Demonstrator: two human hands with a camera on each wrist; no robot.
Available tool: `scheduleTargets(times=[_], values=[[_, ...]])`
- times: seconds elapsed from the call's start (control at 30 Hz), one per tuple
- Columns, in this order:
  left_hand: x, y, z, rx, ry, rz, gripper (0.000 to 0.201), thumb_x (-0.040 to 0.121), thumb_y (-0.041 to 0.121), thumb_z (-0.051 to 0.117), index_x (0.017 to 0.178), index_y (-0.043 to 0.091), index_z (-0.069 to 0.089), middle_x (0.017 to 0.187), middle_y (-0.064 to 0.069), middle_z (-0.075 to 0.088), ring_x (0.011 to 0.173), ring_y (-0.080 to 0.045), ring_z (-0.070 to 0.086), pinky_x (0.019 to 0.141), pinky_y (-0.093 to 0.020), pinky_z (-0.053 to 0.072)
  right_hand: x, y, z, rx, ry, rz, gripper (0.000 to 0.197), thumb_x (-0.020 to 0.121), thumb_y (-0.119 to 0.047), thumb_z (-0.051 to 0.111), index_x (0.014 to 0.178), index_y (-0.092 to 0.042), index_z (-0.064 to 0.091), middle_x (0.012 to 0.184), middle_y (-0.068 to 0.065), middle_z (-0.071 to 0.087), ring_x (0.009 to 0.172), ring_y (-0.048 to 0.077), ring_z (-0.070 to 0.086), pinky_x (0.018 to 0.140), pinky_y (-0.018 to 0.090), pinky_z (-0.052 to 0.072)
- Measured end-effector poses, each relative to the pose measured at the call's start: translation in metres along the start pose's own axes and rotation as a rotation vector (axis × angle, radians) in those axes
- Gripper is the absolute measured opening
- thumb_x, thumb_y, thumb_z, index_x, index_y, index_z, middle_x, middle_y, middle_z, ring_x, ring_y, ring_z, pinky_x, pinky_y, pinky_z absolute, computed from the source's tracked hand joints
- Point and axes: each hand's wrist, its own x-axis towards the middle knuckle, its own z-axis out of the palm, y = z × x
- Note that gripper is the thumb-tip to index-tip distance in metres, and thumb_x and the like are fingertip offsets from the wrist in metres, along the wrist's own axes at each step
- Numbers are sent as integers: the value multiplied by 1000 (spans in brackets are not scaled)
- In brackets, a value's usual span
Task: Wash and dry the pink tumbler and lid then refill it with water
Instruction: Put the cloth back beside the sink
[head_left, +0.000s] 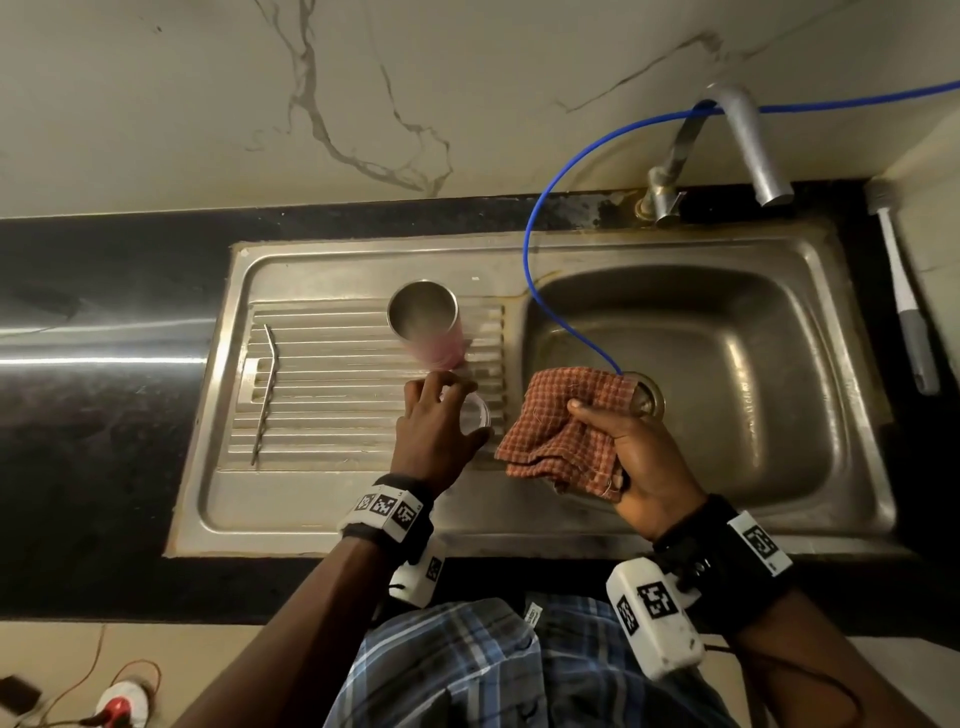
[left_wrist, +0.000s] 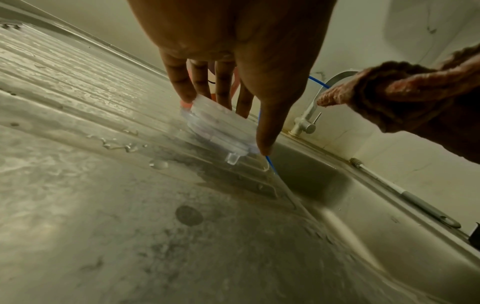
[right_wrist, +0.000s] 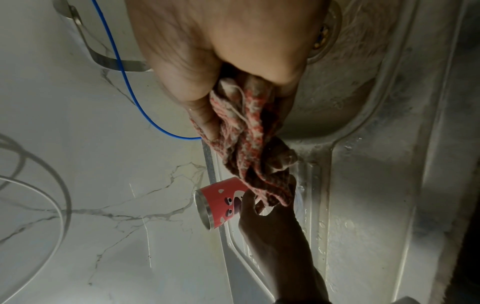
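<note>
The right hand (head_left: 631, 452) is bunched tight round a checked cloth (head_left: 563, 426) over the basin. Just beside it, the left hand (head_left: 439, 426) pinches the clear lid (left_wrist: 221, 125) by its rim, tilted off the wet draining surface (head_left: 322, 374). A wet rim could slip from that light pinch. Beyond the left fingertips the pink tumbler (head_left: 428, 325) stands upright. Only the right wrist view shows its printed side.

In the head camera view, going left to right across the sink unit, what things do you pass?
Bent metal straw → pink steel tumbler → red checked cloth in right hand → round sink drain → long white-and-grey brush.
</note>
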Motion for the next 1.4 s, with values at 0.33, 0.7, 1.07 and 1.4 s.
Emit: scheduleTargets(times=[0.33,0.7,1.07,1.4], values=[[-5,6,-4,43,-25,-2,69,80,33,90,142,22,62,149,-5,49,136,-34,39,88,-58,58,-5,-9,-17,102,74,63,38,92,-5,57,128,-6,68,122,18,73,109,39,72,90,55,60],[-13,88,-9,-187,58,295,29,104,37,64,98,12,77,99,-3,75,92,-26,67,77,-45,58,-40,-45,-71,47,154,-106,32,92,-13,70,123,-3,71,118,21,74,108,36,73,84,46,61],[4,268,56,-1105,-754,-314,26,99,18,70,122,5,73,112,-12,79,96,-23,74,73,-32,62,-87,-85,-182,125,445,-237,32,91,-14,70,121,-2,72,115,21,74,110,41,70,96,56,55],[52,413,131,-523,-780,239,13,100,17,69,112,19,69,100,-11,72,83,-21,67,69,-36,54,-109,-109,-284,71,734,-448,20,96,-2,66,109,-14,77,102,3,80,94,22,77,82,42,64]])
